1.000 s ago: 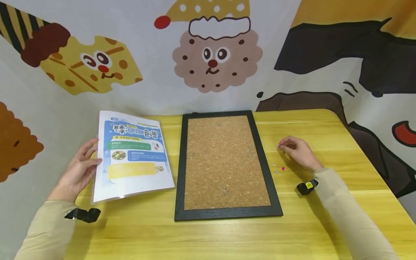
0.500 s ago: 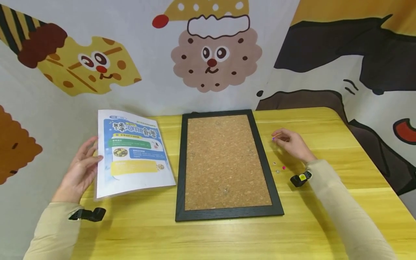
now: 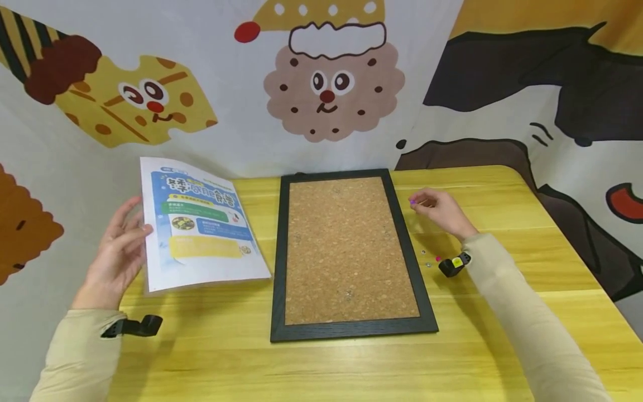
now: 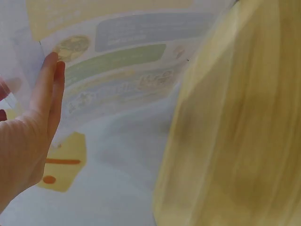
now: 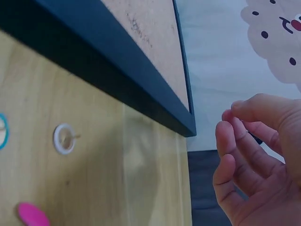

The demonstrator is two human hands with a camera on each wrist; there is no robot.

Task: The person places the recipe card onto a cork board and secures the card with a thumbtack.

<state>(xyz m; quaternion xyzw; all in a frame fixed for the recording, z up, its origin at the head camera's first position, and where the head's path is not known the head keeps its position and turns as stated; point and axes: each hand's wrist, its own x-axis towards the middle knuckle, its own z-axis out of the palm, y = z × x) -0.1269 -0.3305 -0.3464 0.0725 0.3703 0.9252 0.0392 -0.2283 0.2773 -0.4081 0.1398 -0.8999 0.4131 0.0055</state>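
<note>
My left hand (image 3: 114, 254) holds a printed sheet (image 3: 201, 223) by its left edge, thumb in front and fingers behind. The sheet is tilted up off the table; its lower right corner comes close to the corkboard. In the left wrist view its print shows through the back (image 4: 122, 56). My right hand (image 3: 444, 211) pinches a small purple thumbtack (image 3: 413, 202) between thumb and fingertips, just right of the corkboard's upper right side. That thumbtack is hidden in the right wrist view. A black-framed corkboard (image 3: 349, 251) lies flat between the hands.
Several small thumbtacks lie right of the frame: a pink thumbtack (image 5: 33, 214), a white-rimmed thumbtack (image 5: 64, 139) and a blue-rimmed one (image 5: 2, 131). The yellow wooden table (image 3: 301, 368) ends at a cartoon-printed cloth (image 3: 231, 151) behind.
My right hand has moved left and away from me with the purple thumbtack, toward the corkboard's frame. The left hand has lifted the sheet slightly and tilted it more.
</note>
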